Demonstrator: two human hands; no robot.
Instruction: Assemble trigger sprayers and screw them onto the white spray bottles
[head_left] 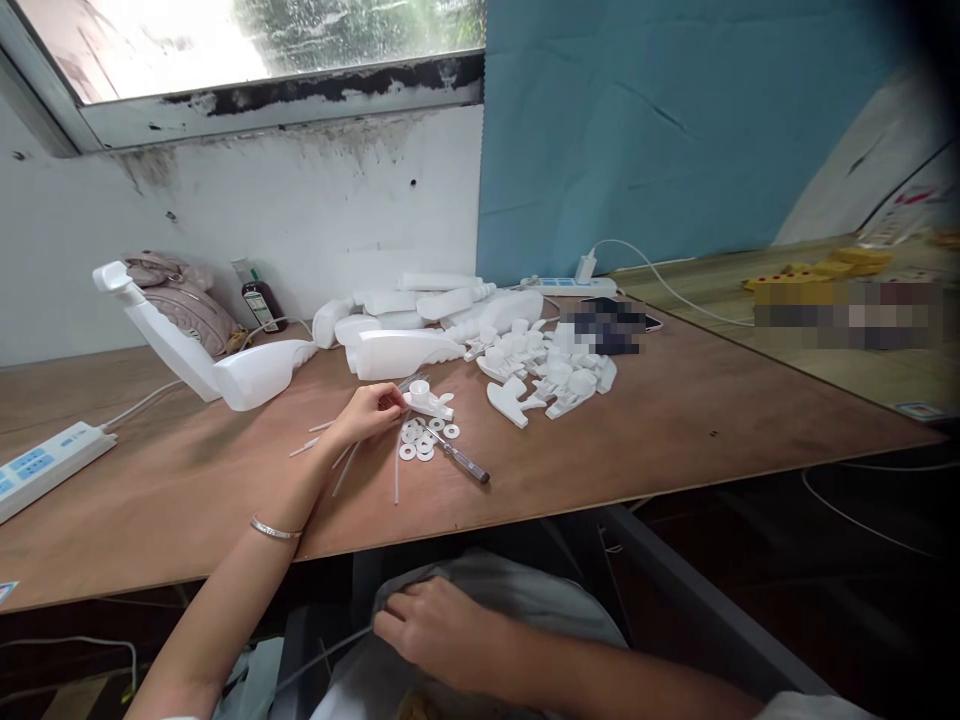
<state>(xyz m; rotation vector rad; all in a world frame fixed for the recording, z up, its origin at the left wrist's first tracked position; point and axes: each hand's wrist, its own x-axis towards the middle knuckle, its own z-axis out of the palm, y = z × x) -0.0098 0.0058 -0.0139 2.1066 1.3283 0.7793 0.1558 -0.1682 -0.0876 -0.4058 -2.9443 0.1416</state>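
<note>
My left hand [369,412] reaches over the wooden table [637,440] with its fingers curled, touching a white spray-trigger part [429,401] and thin white tubes [396,470]. Just right of it lie several white washers [420,440] and a small screwdriver [461,460]. My right hand [435,630] is below the table edge, fingers pinched on grey cloth [525,600] in my lap. A pile of white trigger heads [547,375] and several white plastic bottles [405,350] lie farther back.
A white power strip [45,465] sits at the left edge, another [570,286] at the back by the blue wall. A brown bottle [259,300], a pinkish bag [180,300] and a tall white bottle [202,355] stand at the back left. Yellow objects [825,268] lie on the far right table.
</note>
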